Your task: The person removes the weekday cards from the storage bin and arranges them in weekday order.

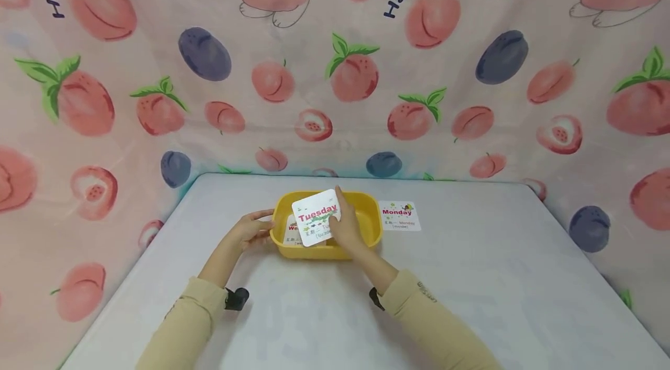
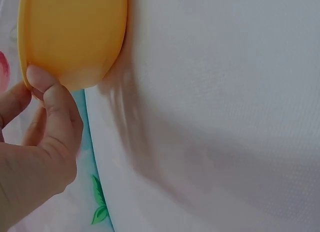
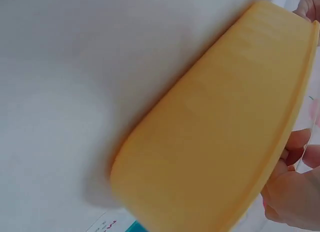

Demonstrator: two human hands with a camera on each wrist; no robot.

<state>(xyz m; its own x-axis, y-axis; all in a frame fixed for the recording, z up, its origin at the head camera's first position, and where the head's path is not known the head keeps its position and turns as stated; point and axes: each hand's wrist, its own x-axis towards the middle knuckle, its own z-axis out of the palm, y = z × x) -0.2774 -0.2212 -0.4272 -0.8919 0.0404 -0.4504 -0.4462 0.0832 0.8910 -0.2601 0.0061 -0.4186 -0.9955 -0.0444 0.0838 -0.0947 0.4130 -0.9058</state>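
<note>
A yellow plastic basin [image 1: 309, 252] stands on the white table. My left hand [image 1: 250, 232] pinches its left end; in the left wrist view, thumb and fingers [image 2: 42, 78] meet at the rim. Above the basin, my right hand [image 1: 346, 229] holds a white "Tuesday" card [image 1: 314, 216] by its right side, thumb on the printed face. The card tilts, its lettering toward the head camera. Inside the basin lies another card [image 1: 291, 231], its red print starting "We", partly covered by the Tuesday card. In the right wrist view, the basin's wall [image 3: 210, 127] hides part of the right hand [image 3: 295, 192].
A "Monday" card [image 1: 400, 216] lies face up on the table, just right of the basin. The white tabletop [image 1: 497, 277] reaches back to a fruit-patterned cloth [image 1: 314, 96], which hangs behind and along both sides.
</note>
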